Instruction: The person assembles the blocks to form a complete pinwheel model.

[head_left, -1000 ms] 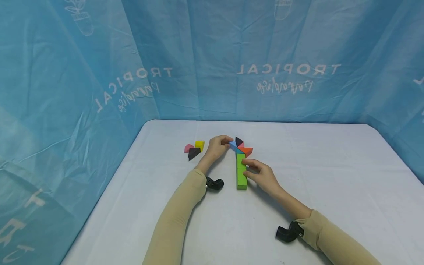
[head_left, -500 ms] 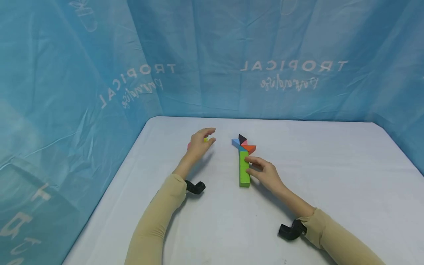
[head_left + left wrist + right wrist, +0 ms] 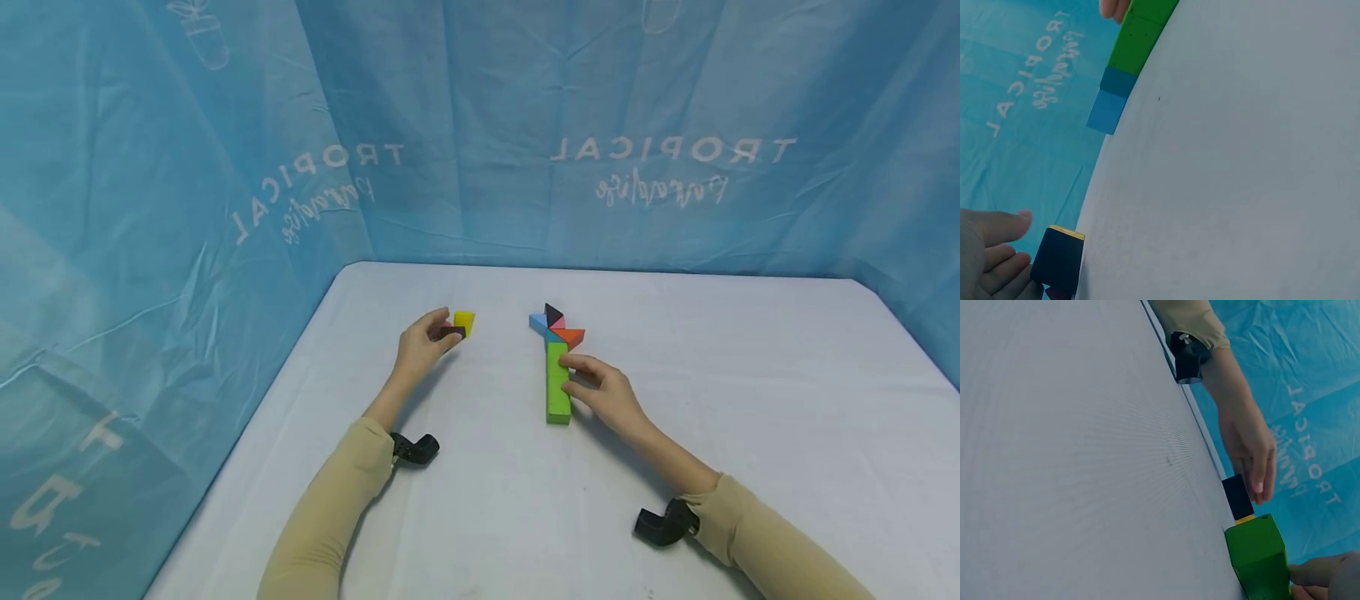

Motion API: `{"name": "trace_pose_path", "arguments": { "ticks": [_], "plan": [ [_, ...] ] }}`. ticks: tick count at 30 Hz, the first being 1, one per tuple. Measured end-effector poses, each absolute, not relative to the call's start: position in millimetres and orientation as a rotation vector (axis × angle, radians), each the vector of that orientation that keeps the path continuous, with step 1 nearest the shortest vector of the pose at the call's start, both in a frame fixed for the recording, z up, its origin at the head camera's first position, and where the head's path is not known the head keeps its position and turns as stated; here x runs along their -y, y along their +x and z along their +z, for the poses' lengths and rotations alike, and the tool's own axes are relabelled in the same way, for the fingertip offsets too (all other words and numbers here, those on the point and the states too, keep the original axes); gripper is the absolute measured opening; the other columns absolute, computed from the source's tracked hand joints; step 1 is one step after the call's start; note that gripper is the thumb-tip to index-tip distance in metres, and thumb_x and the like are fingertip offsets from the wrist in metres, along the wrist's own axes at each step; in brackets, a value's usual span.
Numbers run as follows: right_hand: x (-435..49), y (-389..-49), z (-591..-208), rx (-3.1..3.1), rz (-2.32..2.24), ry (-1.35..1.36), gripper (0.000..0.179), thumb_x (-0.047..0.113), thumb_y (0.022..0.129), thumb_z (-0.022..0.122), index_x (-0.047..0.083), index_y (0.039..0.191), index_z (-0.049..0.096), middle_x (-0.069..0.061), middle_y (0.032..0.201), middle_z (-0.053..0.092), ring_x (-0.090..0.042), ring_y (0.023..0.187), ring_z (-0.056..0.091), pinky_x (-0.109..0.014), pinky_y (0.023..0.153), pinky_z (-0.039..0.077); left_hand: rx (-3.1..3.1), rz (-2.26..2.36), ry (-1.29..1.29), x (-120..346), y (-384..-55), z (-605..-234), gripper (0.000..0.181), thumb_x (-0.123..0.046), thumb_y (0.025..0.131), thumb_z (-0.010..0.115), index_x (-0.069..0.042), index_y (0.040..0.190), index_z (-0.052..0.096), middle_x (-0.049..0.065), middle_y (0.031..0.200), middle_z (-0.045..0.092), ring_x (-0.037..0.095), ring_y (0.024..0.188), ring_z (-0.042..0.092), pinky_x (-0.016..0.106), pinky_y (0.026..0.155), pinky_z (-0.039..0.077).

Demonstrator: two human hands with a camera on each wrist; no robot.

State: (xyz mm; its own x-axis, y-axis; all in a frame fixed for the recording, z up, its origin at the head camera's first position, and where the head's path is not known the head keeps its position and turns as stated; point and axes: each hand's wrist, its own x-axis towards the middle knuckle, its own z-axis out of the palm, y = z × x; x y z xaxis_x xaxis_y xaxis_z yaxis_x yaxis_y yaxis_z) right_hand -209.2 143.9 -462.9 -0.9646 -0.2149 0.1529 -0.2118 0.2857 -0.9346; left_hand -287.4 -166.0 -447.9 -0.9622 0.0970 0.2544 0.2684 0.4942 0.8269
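My left hand [image 3: 418,348] is at a small group of blocks on the table's left side, thumb and fingers spread about a black block [image 3: 453,332]. In the left wrist view the thumb stands apart from that black block [image 3: 1059,259]. A yellow block [image 3: 464,321] sits just behind it, and a pink one is mostly hidden by the fingers. Two green blocks [image 3: 557,385] lie end to end in a column. With loosely bent fingers, my right hand [image 3: 609,398] rests its fingertips at the column's right side; the right wrist view shows them beside the green block [image 3: 1257,550].
Beyond the green column fan out several triangular blocks: light blue [image 3: 537,322], black [image 3: 553,315], orange [image 3: 573,336], teal [image 3: 554,336] and a small pink one. A white cloth [image 3: 480,492] covers the table, and a blue curtain [image 3: 487,125] hangs behind.
My left hand has let go of the light blue triangle and moved left to the black block. The right hand stays by the green column. The head view has shifted slightly.
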Motion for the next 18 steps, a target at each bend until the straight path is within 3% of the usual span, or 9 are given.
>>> {"name": "trace_pose_path", "arguments": {
  "ticks": [10, 18],
  "plan": [
    [-145.3, -209.2, -463.0, -2.512, -1.825, -0.418, 0.038, 0.010, 0.088, 0.067, 0.006, 0.126, 0.059, -0.007, 0.127, 0.058, -0.022, 0.122, 0.050, -0.033, 0.102, 0.040, 2.565, -1.490, -0.301, 164.2, -282.2, -462.1, 0.050, 0.001, 0.085, 0.067, 0.006, 0.131, 0.049, 0.022, 0.134, 0.048, 0.029, 0.121, 0.050, 0.027, 0.096, 0.044],
    [-144.3, -209.3, -463.2, -2.518, -1.820, -0.435, 0.038, 0.009, 0.089, 0.067, 0.005, 0.126, 0.059, -0.007, 0.127, 0.058, -0.023, 0.121, 0.050, -0.033, 0.102, 0.040, 2.582, -1.391, -0.256, 165.1, -283.2, -468.7, 0.045, -0.003, 0.085, 0.069, 0.005, 0.127, 0.055, 0.022, 0.123, 0.057, 0.031, 0.112, 0.056, 0.032, 0.092, 0.049]
  ]
}}
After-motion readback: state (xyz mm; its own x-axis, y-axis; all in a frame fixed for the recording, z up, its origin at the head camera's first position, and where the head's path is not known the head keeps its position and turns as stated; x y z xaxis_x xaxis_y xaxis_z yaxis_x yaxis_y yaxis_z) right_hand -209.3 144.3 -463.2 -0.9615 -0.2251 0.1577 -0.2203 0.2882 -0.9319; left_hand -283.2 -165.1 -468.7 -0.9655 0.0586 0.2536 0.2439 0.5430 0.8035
